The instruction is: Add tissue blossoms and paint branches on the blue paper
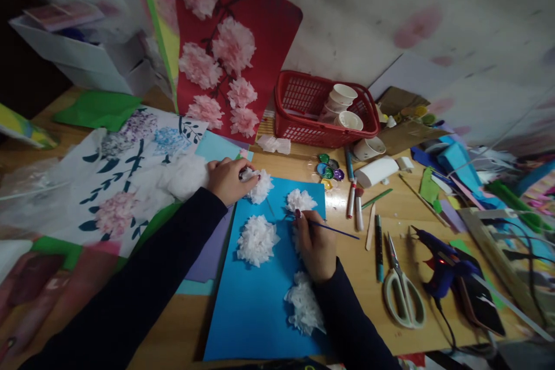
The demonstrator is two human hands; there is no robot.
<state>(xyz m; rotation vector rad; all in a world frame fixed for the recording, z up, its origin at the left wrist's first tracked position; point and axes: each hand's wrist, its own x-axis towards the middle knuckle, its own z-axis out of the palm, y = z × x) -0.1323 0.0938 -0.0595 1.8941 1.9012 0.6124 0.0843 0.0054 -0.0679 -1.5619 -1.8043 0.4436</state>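
Several white ruffled paper flowers lie on a blue sheet (255, 312), one of them (258, 241) at its left middle. My right hand (318, 245) is closed around a thin dark brush (336, 229), its tip end pointing left over the sheet between the flowers. At the sheet's upper left corner, my left hand (229, 182) has its fingers bent at the edge of a white flower (261, 188); a small dark item shows at its fingertips, too small to name. Another flower (300, 200) is just above my right hand, and one (304, 303) lies beside my right forearm.
A red card with pink flowers (271, 29) stands at the back, beside a red basket (303, 130) with paper cups. Paint pots (328, 173), markers, scissors (403, 295) and a glue gun (446, 266) lie right. Flower-decorated white paper (82, 185) is left.
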